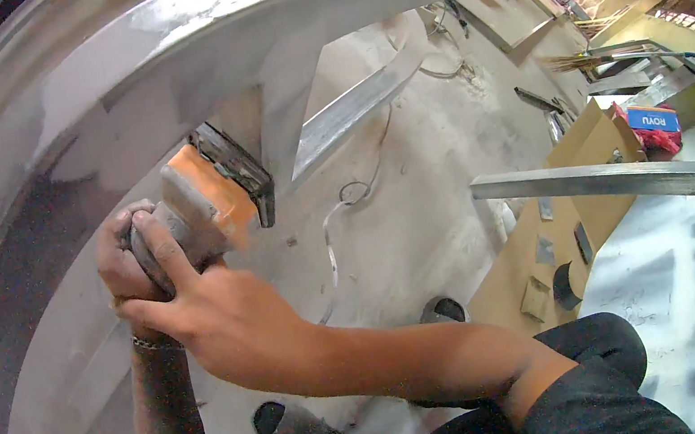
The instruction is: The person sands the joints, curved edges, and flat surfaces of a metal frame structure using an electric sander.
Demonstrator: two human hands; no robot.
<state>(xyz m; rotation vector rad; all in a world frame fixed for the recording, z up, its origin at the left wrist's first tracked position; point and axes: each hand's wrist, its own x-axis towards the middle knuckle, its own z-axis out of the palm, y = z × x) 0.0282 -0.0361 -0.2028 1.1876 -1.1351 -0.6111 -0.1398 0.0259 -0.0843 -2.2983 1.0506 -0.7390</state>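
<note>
Both my hands are wrapped round a dusty orange and grey power sander (212,193). My left hand (125,257) grips its rear end, with fingers closed over the body. From the right, my right hand (212,307) reaches across and clasps the same end, partly over the left. The sander is turned on its side, and its dark flat pad (237,163) faces up and to the right, beside an inner face of the large grey metal frame (156,43). Whether the pad touches the metal I cannot tell. Smooth pale and darker patches mark the curved frame.
A metal bar (605,181) juts in from the right over a flattened cardboard sheet (510,268) bearing small abrasive pieces. A blue and red box (653,123) sits beyond it. A pale cord (331,247) lies loosely on the dusty floor. My feet and knees are close below.
</note>
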